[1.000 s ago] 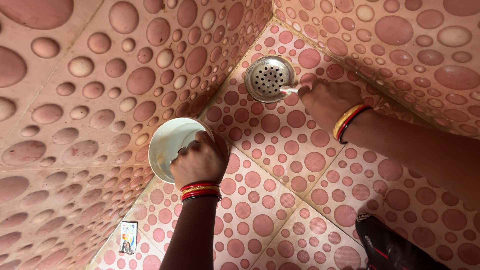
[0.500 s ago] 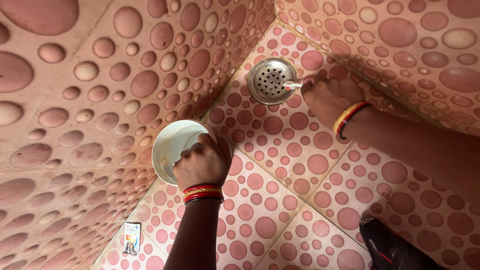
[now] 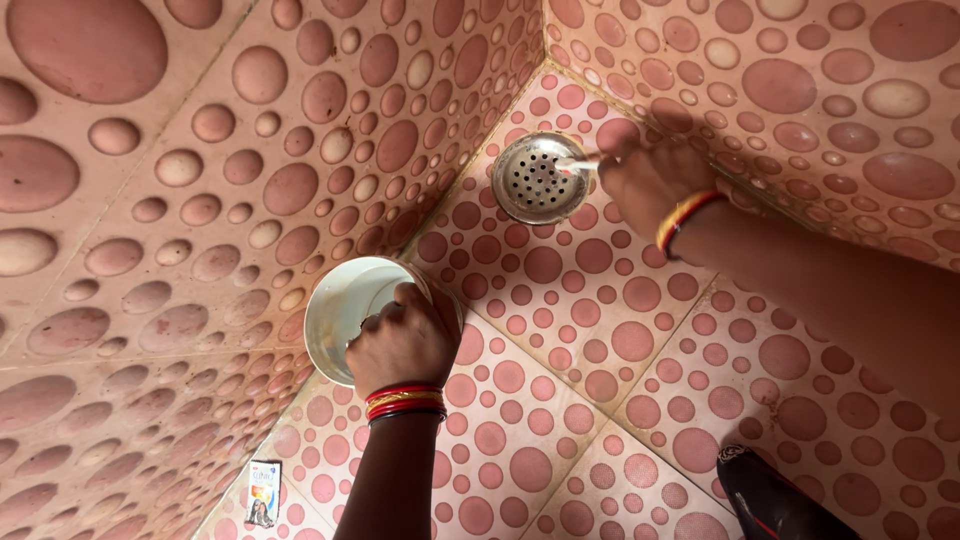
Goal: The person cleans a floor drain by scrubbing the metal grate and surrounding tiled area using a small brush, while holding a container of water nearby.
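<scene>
My left hand [image 3: 405, 340] grips the rim of a round white container [image 3: 345, 305] that rests on the pink dotted floor tiles by the left wall. Red and gold bangles circle that wrist. My right hand [image 3: 650, 180] holds a small white brush [image 3: 577, 163], its head lying on a round perforated metal drain cover [image 3: 535, 178] in the corner of the floor. The brush handle is hidden inside my fist.
Pink tiled walls with round dots [image 3: 250, 150] rise on the left and at the back right, meeting at the corner above the drain. A small printed sachet [image 3: 263, 493] lies on the floor at the bottom left. Dark patterned cloth [image 3: 775, 495] shows at the bottom right.
The brush head has shifted a little across the drain cover, toward its upper edge. My left hand still grips the white container in the same spot. The camera has tilted slightly.
</scene>
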